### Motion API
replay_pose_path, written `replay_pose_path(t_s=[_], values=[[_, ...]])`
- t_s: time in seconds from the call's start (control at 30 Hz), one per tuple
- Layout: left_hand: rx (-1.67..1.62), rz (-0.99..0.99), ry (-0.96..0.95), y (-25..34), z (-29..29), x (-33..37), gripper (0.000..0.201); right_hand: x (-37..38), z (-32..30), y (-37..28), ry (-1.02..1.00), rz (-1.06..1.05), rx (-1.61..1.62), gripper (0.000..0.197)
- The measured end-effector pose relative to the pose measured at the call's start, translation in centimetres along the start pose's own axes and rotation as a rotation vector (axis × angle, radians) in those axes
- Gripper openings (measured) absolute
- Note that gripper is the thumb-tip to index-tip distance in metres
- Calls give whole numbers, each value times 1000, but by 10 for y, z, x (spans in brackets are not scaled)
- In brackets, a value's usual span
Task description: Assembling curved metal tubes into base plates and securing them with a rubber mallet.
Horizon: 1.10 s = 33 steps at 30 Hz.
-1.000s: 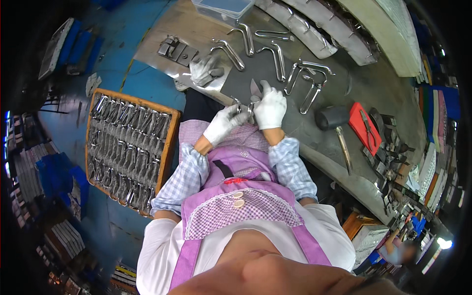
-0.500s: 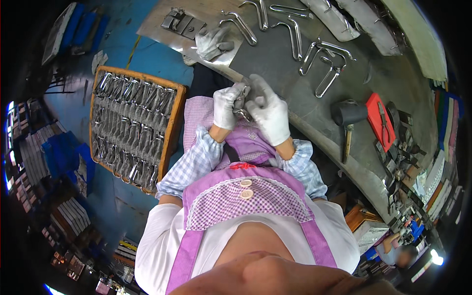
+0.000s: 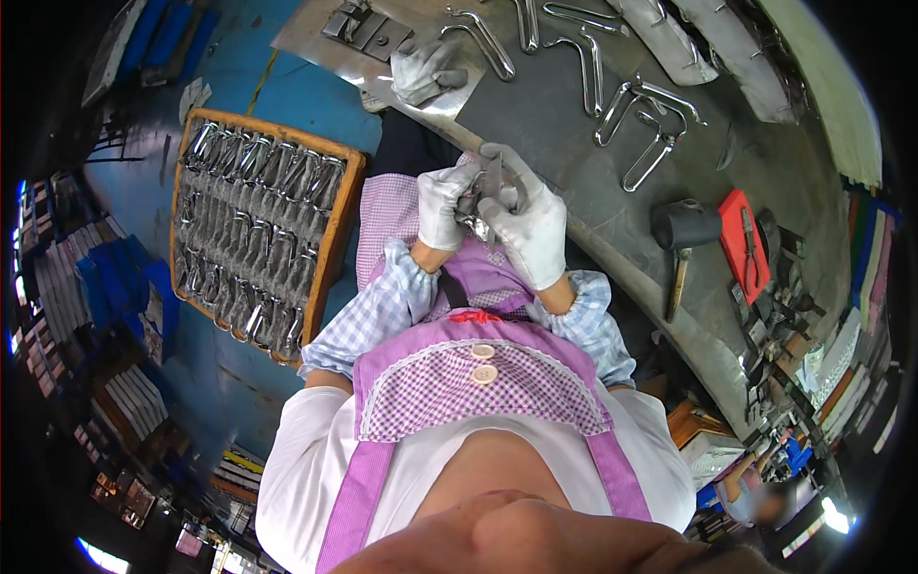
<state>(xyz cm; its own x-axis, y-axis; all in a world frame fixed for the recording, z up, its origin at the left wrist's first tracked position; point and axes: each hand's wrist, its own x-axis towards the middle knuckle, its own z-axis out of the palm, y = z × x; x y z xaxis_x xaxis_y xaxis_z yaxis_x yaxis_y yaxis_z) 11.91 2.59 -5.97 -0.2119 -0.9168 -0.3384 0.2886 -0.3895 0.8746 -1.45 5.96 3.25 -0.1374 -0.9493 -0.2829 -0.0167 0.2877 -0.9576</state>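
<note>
Close in front of my apron, above my lap, both gloved hands meet around a small shiny metal part [image 3: 475, 226]. My left hand [image 3: 441, 209] is closed around it in a fist-like grip. My right hand [image 3: 532, 230] pinches a flat grey metal strip [image 3: 493, 178] between thumb and fingers, against the same part. The fingers hide much of both pieces, so their full shape does not show. Beyond my hands, bent chrome rod pieces [image 3: 592, 81] lie on the grey worktable [image 3: 535, 120], and a crumpled white glove [image 3: 421, 75] rests near its left edge.
At left stands a wood-framed tray [image 3: 356, 182] with rows of shiny metal pieces. On the table's right lie a black-headed mallet [image 3: 685, 226] and pliers [image 3: 749, 251] on a red pad [image 3: 734, 212]. A metal block fixture [image 3: 368, 33] sits at the far left corner.
My right fingers have closed in over the metal part, and a flat grey strip now shows between them. My left hand keeps its grip. The whole view has shifted slightly.
</note>
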Motion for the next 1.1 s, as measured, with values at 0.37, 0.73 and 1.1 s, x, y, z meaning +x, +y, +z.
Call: replay_pose_path(t_s=[0.37, 0.73, 1.1], values=[[398, -340, -49, 98, -144, -30, 37, 63, -64, 63, 491, -527, -1232, 38], [1059, 44, 1100, 94, -519, -49, 31, 76, -48, 89, 565, -627, -1296, 29], [1256, 275, 1190, 42, -515, -77, 31, 101, -21, 34, 556, -751, -968, 26]])
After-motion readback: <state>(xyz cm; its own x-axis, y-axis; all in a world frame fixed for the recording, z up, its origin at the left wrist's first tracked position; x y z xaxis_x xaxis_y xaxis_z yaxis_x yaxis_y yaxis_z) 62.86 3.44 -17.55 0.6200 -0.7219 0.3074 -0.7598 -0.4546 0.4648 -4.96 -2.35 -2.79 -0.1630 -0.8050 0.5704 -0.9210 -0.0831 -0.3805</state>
